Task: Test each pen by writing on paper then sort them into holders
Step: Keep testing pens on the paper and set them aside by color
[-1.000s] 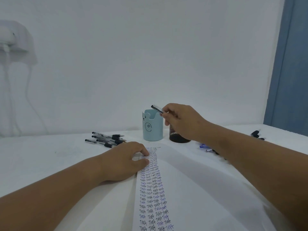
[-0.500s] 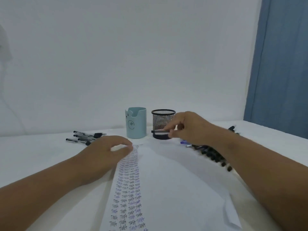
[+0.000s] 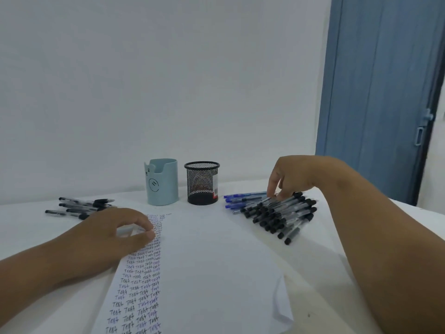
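The right hand [image 3: 297,175] is reaching down with fingers curled onto the pile of black-capped pens [image 3: 280,213] near the surface's right edge, fingertips touching the top pens, though I cannot tell whether one is pinched. The left hand [image 3: 113,233] is resting loosely curled on the sheet of paper [image 3: 212,268], pressing its left edge beside columns of written "Test". Toward the far edge, the pale blue holder [image 3: 162,182] and black mesh holder [image 3: 202,183] are standing side by side.

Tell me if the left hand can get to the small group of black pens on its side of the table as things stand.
Probably yes. The left hand rests on the paper, and the small group of black pens lies just beyond it on the bare table, with nothing between them. The blue holder stands off to the side.
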Available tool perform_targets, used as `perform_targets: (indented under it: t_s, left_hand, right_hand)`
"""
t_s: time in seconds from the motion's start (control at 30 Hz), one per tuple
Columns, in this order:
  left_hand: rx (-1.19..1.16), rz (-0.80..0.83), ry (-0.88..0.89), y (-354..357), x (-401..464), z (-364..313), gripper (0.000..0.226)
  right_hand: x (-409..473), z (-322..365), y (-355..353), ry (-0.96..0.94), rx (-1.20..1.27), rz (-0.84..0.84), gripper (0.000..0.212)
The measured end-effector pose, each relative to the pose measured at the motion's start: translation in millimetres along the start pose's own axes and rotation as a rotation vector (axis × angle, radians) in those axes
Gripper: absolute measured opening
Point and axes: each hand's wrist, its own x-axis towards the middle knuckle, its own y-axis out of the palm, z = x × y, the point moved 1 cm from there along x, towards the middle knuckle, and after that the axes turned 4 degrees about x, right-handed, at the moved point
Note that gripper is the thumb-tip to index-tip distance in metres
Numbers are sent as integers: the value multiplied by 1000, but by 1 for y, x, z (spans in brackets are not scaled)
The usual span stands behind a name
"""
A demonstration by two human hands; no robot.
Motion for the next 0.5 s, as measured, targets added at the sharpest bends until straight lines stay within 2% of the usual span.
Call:
perform_targets:
  t_s: [0.2, 0.33, 0.43, 0.5]
  left_hand:
    - [18, 13, -2, 0, 1, 3, 36]
    - [7, -15, -22, -1, 3, 4, 23]
    - [44, -104, -34, -9, 11, 15, 12]
    - [93, -162, -34, -16, 20, 27, 12]
  right_hand:
    - [-3, 8, -1, -78, -5, 62, 41]
    - [-7, 26, 4, -203, 55, 11, 50]
    - [0, 64, 25, -377, 223, -133, 40]
    - [7, 96, 48, -475, 368, -163, 26]
